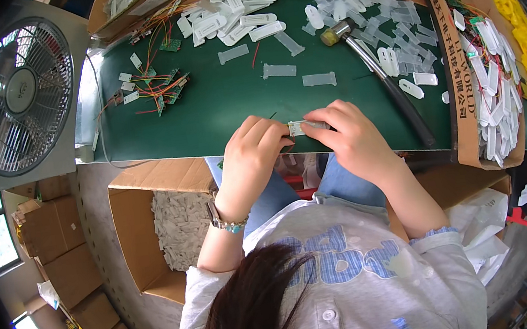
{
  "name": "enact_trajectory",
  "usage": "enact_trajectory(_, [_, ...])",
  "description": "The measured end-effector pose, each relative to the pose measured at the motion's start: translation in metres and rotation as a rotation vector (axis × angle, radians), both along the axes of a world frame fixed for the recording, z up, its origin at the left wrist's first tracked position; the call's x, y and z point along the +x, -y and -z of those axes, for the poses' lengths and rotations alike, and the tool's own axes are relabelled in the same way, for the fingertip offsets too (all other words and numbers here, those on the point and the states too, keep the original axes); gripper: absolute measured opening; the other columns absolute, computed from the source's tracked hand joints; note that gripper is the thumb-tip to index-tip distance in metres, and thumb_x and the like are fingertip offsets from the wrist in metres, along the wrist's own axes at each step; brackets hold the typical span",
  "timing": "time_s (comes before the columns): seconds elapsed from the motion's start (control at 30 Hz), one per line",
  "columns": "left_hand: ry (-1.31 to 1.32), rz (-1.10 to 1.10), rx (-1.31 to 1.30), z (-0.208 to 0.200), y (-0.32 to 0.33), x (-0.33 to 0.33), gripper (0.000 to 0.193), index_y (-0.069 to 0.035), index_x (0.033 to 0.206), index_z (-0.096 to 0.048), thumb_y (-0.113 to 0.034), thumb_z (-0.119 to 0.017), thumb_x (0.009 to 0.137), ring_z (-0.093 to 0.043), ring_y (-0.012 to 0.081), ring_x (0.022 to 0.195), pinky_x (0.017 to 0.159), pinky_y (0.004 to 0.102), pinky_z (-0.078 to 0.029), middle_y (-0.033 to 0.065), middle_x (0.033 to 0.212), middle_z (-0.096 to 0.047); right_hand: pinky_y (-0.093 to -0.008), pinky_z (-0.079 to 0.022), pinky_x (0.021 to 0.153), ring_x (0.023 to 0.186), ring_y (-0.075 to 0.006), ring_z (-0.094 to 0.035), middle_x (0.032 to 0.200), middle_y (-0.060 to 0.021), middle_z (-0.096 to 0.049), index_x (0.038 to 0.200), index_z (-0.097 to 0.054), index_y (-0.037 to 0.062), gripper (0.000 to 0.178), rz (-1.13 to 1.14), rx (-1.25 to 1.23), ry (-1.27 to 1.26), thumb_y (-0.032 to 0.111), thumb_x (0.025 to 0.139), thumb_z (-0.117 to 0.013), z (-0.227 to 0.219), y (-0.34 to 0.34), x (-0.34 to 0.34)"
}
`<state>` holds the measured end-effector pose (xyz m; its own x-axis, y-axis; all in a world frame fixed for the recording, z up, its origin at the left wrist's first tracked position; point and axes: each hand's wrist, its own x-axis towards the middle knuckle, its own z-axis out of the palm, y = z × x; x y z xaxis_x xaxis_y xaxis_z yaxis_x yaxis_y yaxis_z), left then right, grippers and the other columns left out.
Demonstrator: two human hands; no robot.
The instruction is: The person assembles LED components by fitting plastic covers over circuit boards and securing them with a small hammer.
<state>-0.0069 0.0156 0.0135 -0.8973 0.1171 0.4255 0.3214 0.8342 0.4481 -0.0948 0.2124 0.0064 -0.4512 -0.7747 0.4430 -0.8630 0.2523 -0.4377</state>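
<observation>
Over the near edge of the green table (205, 119), a small pale piece (298, 128) spans the gap between my hands. It has a whitish left part and a translucent right part; its finer details are too small to make out. My left hand (256, 144) pinches its left end, with the fingers curled. On the right end, the fingers and thumb of my right hand (353, 134) are closed. Just beyond my hands lie flat translucent plastic sleeves, among them a near one (319, 79) and a farther one (279, 70).
Circuit boards with red wires (162, 91) lie at the left, white plastic shells (229, 20) at the back. A hammer (372, 56) rests right of centre, beside heaped translucent sleeves (402, 32). A cardboard box (459, 84) of white pieces borders the right; a fan (21, 92) stands left.
</observation>
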Motion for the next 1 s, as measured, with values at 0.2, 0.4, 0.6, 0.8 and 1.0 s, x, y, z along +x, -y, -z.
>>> enact_trajectory(0.2, [-0.016, -0.015, 0.003, -0.004, 0.002, -0.005, 0.030, -0.003, 0.097, -0.070, -0.006, -0.079, 0.068, -0.065, 0.0254, 0.086, 0.071, 0.0369, -0.054, 0.0058, 0.092, -0.069, -0.0366, -0.049, 0.085, 0.096, -0.0228, -0.060, 0.105, -0.0049, -0.064, 0.100, -0.072, 0.0022, 0.025, -0.006, -0.028, 0.034, 0.007, 0.077, -0.063, 0.003, -0.001, -0.001])
enact_trajectory(0.4, [-0.037, 0.053, -0.066, -0.004, 0.006, -0.010, 0.036, -0.003, 0.100, -0.071, -0.008, -0.080, 0.066, -0.066, 0.0249, 0.089, 0.074, 0.0353, -0.056, 0.0053, 0.096, -0.070, -0.0365, -0.049, 0.085, 0.096, -0.0231, -0.060, 0.105, -0.0061, -0.064, 0.100, -0.072, 0.0015, 0.025, -0.014, -0.051, 0.036, 0.007, 0.078, -0.064, 0.004, -0.001, -0.002])
enact_trajectory(0.6, [0.118, -0.210, -0.141, -0.003, -0.021, 0.017, 0.050, 0.003, 0.125, -0.061, -0.011, -0.076, 0.080, -0.063, 0.0337, 0.116, 0.092, 0.0418, -0.054, 0.0169, 0.119, -0.067, -0.0365, -0.049, 0.084, 0.096, -0.0228, -0.060, 0.106, -0.0067, -0.064, 0.100, -0.072, 0.0004, 0.024, 0.011, -0.057, 0.043, 0.007, 0.078, -0.065, 0.002, 0.001, 0.004])
enact_trajectory(0.8, [0.154, -0.371, -0.236, 0.006, -0.032, 0.044, 0.051, 0.003, 0.132, -0.056, -0.016, -0.072, 0.088, -0.050, 0.0391, 0.134, 0.112, 0.0572, -0.034, 0.0171, 0.131, -0.062, -0.0356, -0.049, 0.081, 0.094, -0.0215, -0.059, 0.105, -0.0053, -0.064, 0.098, -0.071, 0.0002, 0.022, -0.016, -0.088, 0.028, 0.008, 0.078, -0.067, 0.006, 0.006, 0.015])
enact_trajectory(1.0, [0.095, -0.369, -0.369, 0.000, -0.023, 0.044, 0.045, -0.002, 0.128, -0.062, -0.019, -0.072, 0.088, -0.050, 0.0364, 0.135, 0.114, 0.0604, -0.029, 0.0118, 0.130, -0.065, -0.0346, -0.049, 0.079, 0.092, -0.0202, -0.058, 0.103, -0.0045, -0.063, 0.098, -0.071, -0.0007, 0.022, 0.003, -0.106, -0.011, 0.009, 0.078, -0.068, 0.006, 0.008, 0.019])
